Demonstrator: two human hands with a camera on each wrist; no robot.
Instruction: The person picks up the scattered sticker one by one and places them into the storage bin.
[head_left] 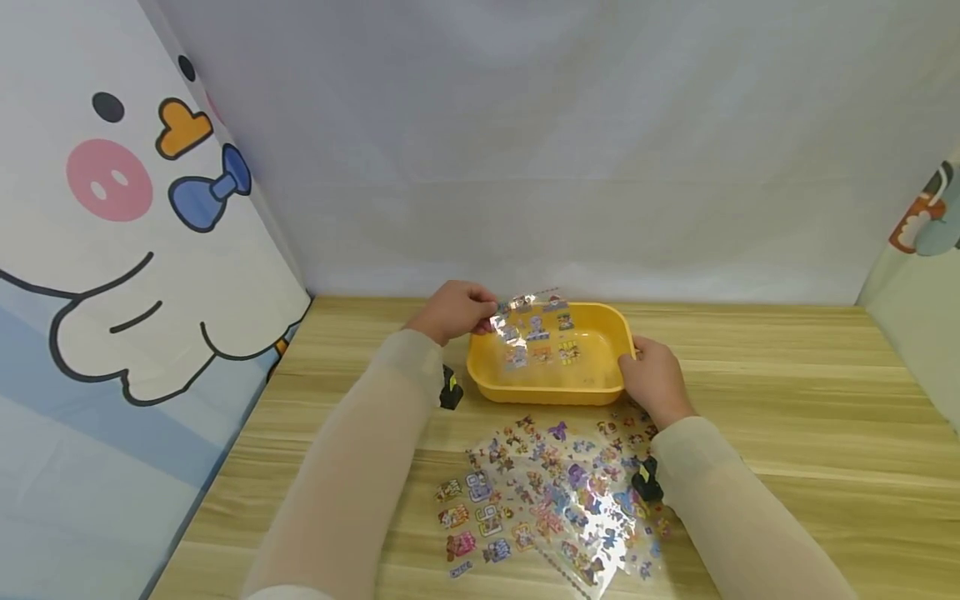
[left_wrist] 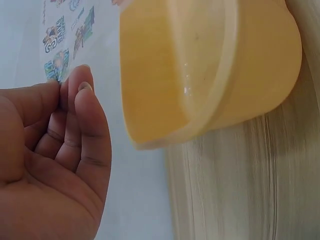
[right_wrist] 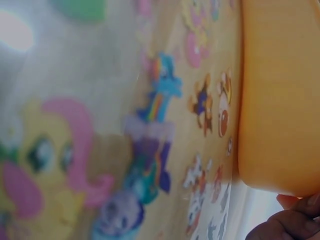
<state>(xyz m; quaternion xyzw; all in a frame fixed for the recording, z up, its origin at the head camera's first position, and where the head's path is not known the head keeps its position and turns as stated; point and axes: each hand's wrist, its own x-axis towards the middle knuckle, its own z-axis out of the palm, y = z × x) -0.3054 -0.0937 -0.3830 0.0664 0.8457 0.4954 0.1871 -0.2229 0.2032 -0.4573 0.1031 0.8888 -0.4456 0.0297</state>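
Over the yellow plastic basin [head_left: 551, 395], from its ten o'clock, I watch on my feed the left hand [head_left: 457, 310] pinch a clear sticker sheet [head_left: 538, 327] by one edge between thumb and fingertips, presumably because the film is limp and creases easily. At three o'clock the right hand [head_left: 655, 377] grips the basin's rim, likely to steady it; the hands are apart. More sticker sheets [head_left: 555, 492] overlap at six o'clock, within easy reach. Beneath lies a wood-grain tabletop [head_left: 795, 400]; a pale cloth backdrop [head_left: 555, 150] hangs at twelve o'clock, a cartoon-printed panel [head_left: 187, 292] at ten
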